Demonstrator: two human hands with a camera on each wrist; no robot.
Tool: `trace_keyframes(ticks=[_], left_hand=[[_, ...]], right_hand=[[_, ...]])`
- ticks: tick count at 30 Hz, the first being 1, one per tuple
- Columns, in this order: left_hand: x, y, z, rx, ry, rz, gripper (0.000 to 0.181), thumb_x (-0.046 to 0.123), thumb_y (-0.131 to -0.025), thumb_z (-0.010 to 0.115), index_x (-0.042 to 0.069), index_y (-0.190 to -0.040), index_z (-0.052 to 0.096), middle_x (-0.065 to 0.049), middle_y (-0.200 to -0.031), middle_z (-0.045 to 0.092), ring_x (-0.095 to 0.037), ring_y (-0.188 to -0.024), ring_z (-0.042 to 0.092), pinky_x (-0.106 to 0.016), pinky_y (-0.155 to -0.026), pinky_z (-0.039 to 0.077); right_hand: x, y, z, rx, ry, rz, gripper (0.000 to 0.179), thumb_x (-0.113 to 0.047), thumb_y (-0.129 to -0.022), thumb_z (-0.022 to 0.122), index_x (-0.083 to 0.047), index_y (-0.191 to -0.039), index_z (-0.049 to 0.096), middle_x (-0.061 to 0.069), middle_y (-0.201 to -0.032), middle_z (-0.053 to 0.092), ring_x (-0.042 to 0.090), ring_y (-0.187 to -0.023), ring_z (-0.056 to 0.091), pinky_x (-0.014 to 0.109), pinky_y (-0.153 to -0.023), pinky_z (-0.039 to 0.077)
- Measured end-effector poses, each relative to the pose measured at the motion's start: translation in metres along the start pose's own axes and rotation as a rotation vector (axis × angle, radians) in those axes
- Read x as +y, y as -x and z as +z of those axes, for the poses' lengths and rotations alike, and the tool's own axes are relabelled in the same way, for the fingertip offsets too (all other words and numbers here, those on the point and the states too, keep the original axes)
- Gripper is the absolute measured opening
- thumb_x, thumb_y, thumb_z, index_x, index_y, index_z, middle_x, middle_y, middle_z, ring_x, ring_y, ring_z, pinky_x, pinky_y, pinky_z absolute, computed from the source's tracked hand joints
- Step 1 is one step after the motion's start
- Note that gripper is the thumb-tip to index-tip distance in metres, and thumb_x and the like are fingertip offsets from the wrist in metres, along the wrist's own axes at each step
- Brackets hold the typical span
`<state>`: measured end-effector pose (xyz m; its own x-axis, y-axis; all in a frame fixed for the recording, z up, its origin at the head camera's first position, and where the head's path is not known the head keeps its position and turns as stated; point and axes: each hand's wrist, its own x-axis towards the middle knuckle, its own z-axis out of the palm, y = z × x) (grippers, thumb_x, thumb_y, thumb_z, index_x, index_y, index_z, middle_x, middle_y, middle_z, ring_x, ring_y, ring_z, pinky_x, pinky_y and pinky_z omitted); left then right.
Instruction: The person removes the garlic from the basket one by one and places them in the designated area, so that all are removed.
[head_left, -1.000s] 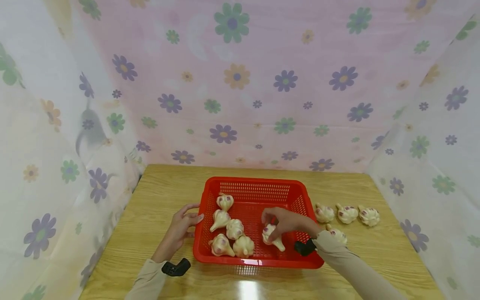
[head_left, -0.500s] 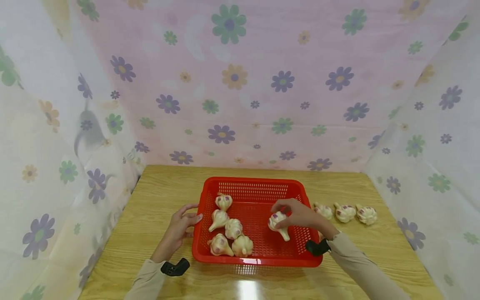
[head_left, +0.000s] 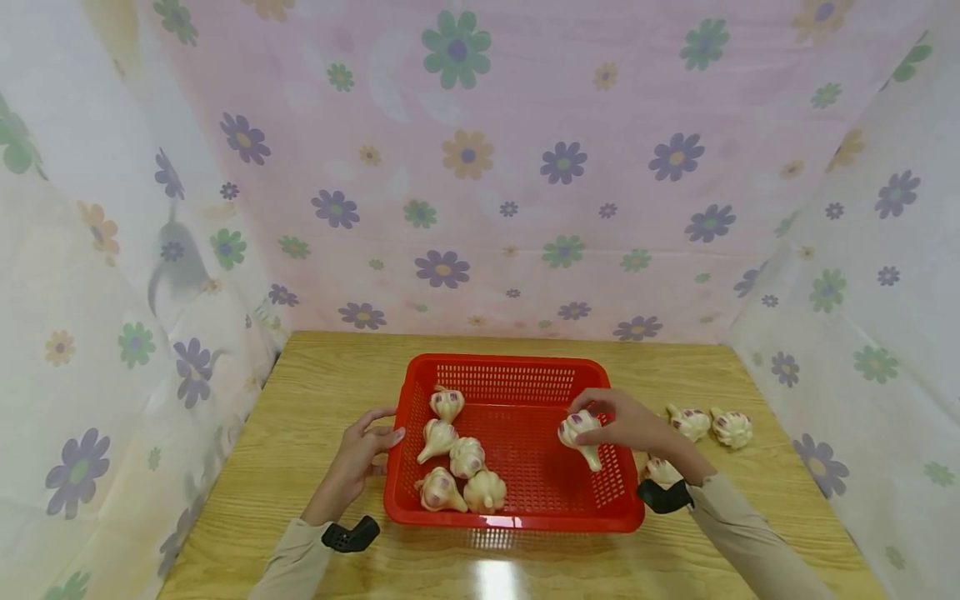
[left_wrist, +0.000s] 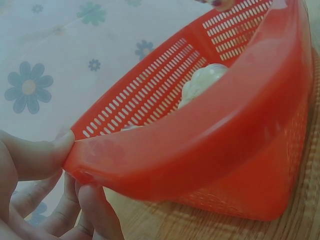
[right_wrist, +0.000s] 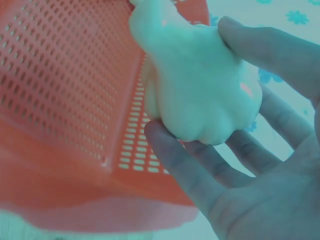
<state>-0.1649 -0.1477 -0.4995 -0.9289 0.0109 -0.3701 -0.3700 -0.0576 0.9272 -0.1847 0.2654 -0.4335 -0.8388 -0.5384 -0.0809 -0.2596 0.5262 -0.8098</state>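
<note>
My right hand point(head_left: 626, 425) holds a garlic bulb point(head_left: 578, 431) over the right end of the red basket point(head_left: 517, 523). In the right wrist view the garlic bulb point(right_wrist: 200, 80) sits between the thumb and the fingertips, its stem pointing away from the palm. At the basket's left side, my left hand point(head_left: 362, 450) pinches the rim. The left wrist view shows the thumb point(left_wrist: 42, 155) on top of the basket rim point(left_wrist: 175, 155) and fingers curled beneath. Several more garlic bulbs point(head_left: 467, 457) lie inside the basket's left half.
On the table point(head_left: 322, 375) right of the basket lie more garlic bulbs point(head_left: 731, 427), one point(head_left: 662, 472) partly behind the right wrist. Flowered cloth point(head_left: 517, 183) hangs at the back and both sides.
My right hand has lifted the garlic bulb off the basket's floor and carried it right, toward the basket's right wall. The left hand keeps its grip on the rim.
</note>
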Motion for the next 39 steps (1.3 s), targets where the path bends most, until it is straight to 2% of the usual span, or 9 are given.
trace_keyframes(ticks=[6, 11, 18, 25, 34, 39], left_hand=[[-0.001, 0.000, -0.001, 0.002, 0.003, 0.000, 0.045, 0.014, -0.085, 0.069, 0.015, -0.128, 0.055, -0.012, -0.099, 0.064, -0.022, -0.078, 0.061, -0.033, -0.053, 0.051], [-0.001, 0.000, -0.001, 0.002, 0.002, -0.005, 0.045, 0.013, -0.085, 0.069, 0.015, -0.128, 0.055, -0.012, -0.100, 0.064, -0.022, -0.078, 0.061, -0.032, -0.052, 0.051], [-0.001, -0.001, -0.001, -0.004, 0.005, -0.006, 0.045, 0.014, -0.085, 0.069, 0.015, -0.128, 0.054, -0.011, -0.099, 0.064, -0.022, -0.079, 0.062, -0.032, -0.052, 0.051], [-0.001, -0.001, -0.002, -0.011, 0.015, -0.002, 0.046, 0.013, -0.085, 0.069, 0.015, -0.129, 0.054, -0.013, -0.100, 0.064, -0.022, -0.079, 0.062, -0.033, -0.053, 0.051], [-0.003, -0.001, -0.002, -0.024, 0.037, 0.009, 0.046, 0.013, -0.085, 0.068, 0.014, -0.129, 0.053, -0.014, -0.101, 0.063, -0.023, -0.080, 0.064, -0.034, -0.054, 0.053], [-0.002, -0.001, -0.001, -0.023, 0.046, 0.010, 0.047, 0.013, -0.085, 0.068, 0.014, -0.130, 0.053, -0.014, -0.103, 0.062, -0.025, -0.080, 0.066, -0.036, -0.056, 0.054]], right_hand=[[0.001, 0.011, -0.012, 0.057, 0.021, 0.012, 0.028, -0.026, -0.080, 0.077, -0.018, -0.104, 0.063, 0.002, -0.109, 0.060, 0.028, -0.103, 0.054, 0.043, -0.082, 0.047], [0.005, 0.020, -0.020, 0.095, -0.022, 0.057, 0.031, -0.026, -0.079, 0.077, -0.018, -0.106, 0.063, 0.005, -0.115, 0.059, 0.034, -0.107, 0.052, 0.042, -0.078, 0.049], [0.009, 0.034, -0.028, 0.105, -0.055, 0.078, 0.032, -0.023, -0.082, 0.074, -0.013, -0.110, 0.061, 0.011, -0.120, 0.055, 0.040, -0.112, 0.049, 0.038, -0.072, 0.052], [0.012, 0.046, -0.034, 0.145, 0.003, 0.083, 0.032, -0.025, -0.083, 0.074, -0.014, -0.110, 0.062, 0.009, -0.115, 0.058, 0.035, -0.108, 0.053, 0.035, -0.072, 0.051], [0.017, 0.060, -0.041, 0.184, 0.011, 0.109, 0.031, -0.021, -0.084, 0.073, -0.011, -0.111, 0.062, 0.010, -0.114, 0.058, 0.033, -0.101, 0.054, 0.035, -0.070, 0.051], [0.018, 0.067, -0.045, 0.200, 0.050, 0.110, 0.031, -0.022, -0.084, 0.073, -0.012, -0.111, 0.062, 0.009, -0.114, 0.059, 0.032, -0.103, 0.053, 0.032, -0.071, 0.051]])
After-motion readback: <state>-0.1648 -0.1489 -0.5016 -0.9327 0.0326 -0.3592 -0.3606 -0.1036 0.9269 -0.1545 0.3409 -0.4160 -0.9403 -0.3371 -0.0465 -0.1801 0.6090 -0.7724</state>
